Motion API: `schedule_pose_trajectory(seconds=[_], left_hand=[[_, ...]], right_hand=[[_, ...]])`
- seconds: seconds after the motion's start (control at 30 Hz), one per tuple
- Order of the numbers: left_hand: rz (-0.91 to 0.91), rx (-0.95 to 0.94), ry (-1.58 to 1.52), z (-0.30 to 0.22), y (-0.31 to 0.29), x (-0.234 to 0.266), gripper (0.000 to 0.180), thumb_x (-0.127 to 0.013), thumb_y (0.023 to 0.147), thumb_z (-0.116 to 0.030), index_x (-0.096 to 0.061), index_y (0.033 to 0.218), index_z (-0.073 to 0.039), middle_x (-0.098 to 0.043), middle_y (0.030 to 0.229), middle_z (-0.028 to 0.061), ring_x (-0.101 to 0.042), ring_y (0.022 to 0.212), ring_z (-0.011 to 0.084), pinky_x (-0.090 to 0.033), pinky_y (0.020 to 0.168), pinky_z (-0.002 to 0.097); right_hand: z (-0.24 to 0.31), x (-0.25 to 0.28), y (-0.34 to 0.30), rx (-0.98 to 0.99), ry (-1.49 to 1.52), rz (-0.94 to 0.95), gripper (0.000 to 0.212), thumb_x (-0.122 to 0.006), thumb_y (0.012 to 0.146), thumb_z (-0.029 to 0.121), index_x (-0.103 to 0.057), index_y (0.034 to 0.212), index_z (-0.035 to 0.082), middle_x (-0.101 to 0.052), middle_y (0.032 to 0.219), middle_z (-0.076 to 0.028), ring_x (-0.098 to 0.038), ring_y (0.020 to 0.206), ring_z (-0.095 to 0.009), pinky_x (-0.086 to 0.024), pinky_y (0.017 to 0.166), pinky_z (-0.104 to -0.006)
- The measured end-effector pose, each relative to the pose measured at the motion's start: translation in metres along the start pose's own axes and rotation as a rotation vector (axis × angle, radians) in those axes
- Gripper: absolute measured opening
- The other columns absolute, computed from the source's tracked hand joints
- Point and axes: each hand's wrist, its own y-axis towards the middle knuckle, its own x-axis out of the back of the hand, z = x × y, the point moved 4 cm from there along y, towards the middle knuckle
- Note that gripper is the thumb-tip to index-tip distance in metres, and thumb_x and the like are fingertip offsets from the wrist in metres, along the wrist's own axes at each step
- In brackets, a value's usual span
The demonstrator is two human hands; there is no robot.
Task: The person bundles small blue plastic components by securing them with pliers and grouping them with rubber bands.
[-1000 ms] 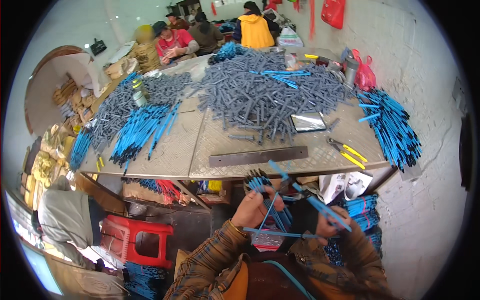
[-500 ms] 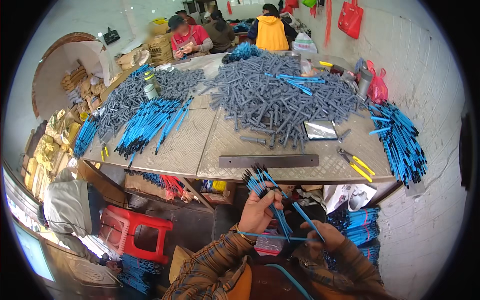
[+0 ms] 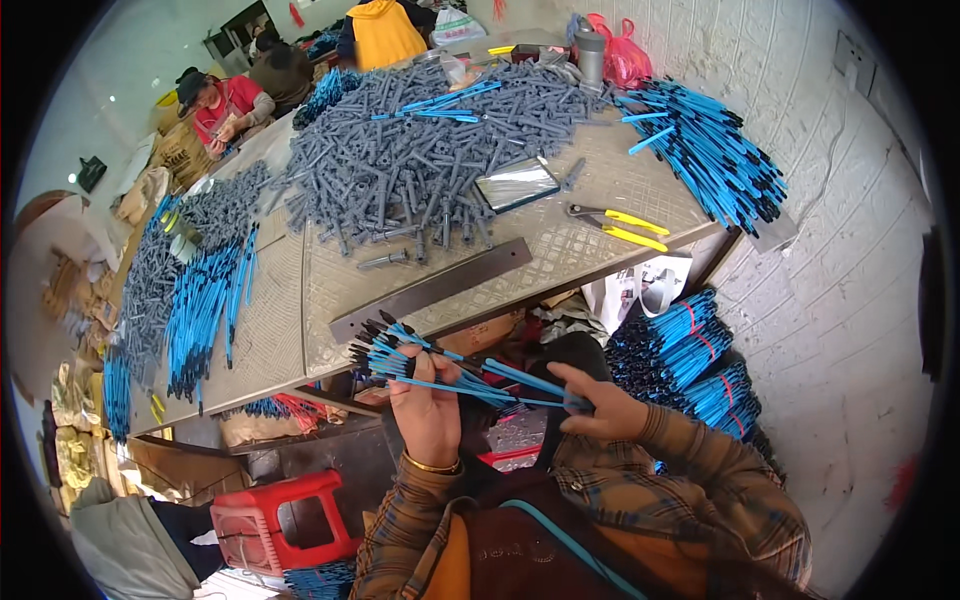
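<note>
My left hand is closed around a bundle of thin blue rods with black tips, just off the table's front edge. The tips fan out up and left of my thumb. My right hand grips the right ends of a couple of blue rods that reach across to the bundle. Its fingertips are partly blurred. Beyond my left hand lies a flat dark metal bar along the edge. Yellow-handled pliers rest on the table to the right.
A large heap of grey plastic plug-like pieces covers the table, with a shiny rectangular plate beside it. Blue rods pile at right; tied bundles stand below. A red stool is at lower left. Other people sit beyond.
My view has turned to the right. The bundle in my left hand now lies more level, and my right hand has moved up, its rods pointing left into the bundle.
</note>
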Motion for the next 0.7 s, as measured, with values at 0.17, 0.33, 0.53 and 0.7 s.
schedule_pose_trajectory(seconds=[0.17, 0.33, 0.53, 0.7], left_hand=[[0.141, 0.129, -0.249, 0.002, -0.009, 0.003, 0.007, -0.048, 0.09, -0.013, -0.047, 0.097, -0.011, -0.051, 0.075, 0.0017, -0.047, 0.068, 0.0148, -0.041, 0.071, 0.032], [-0.02, 0.233, -0.214, 0.002, -0.017, -0.015, 0.011, -0.049, 0.09, -0.014, -0.048, 0.1, -0.01, -0.054, 0.079, 0.0034, -0.049, 0.07, 0.0158, -0.041, 0.071, 0.0323], [0.194, 0.455, 0.11, 0.015, -0.025, 0.011, 0.015, -0.05, 0.087, -0.008, -0.053, 0.102, -0.005, -0.061, 0.092, 0.0104, -0.057, 0.084, 0.0235, -0.045, 0.078, 0.0361], [0.297, 0.573, 0.382, 0.023, -0.03, 0.036, 0.019, -0.051, 0.085, -0.004, -0.056, 0.102, 0.0, -0.063, 0.097, 0.0118, -0.059, 0.093, 0.0246, -0.044, 0.085, 0.0375]], right_hand=[[-0.004, 0.002, -0.001, -0.181, -0.161, -0.067, 0.053, -0.055, 0.084, 0.023, -0.034, 0.13, 0.005, -0.055, 0.076, -0.009, -0.055, 0.067, -0.02, -0.044, 0.061, -0.0319], [-0.023, 0.02, -0.002, -0.292, -0.123, -0.058, 0.044, -0.056, 0.083, 0.021, -0.043, 0.122, 0.007, -0.059, 0.086, -0.014, -0.06, 0.077, -0.025, -0.047, 0.069, -0.0325], [-0.008, 0.159, 0.04, -0.055, -0.699, -0.416, 0.023, -0.056, 0.083, 0.02, -0.058, 0.1, 0.004, -0.06, 0.09, -0.016, -0.059, 0.081, -0.029, -0.048, 0.074, -0.0355], [-0.044, 0.278, 0.123, 0.073, -1.272, -0.578, 0.021, -0.056, 0.077, 0.013, -0.058, 0.095, 0.002, -0.058, 0.089, -0.017, -0.054, 0.085, -0.034, -0.045, 0.076, -0.0403]])
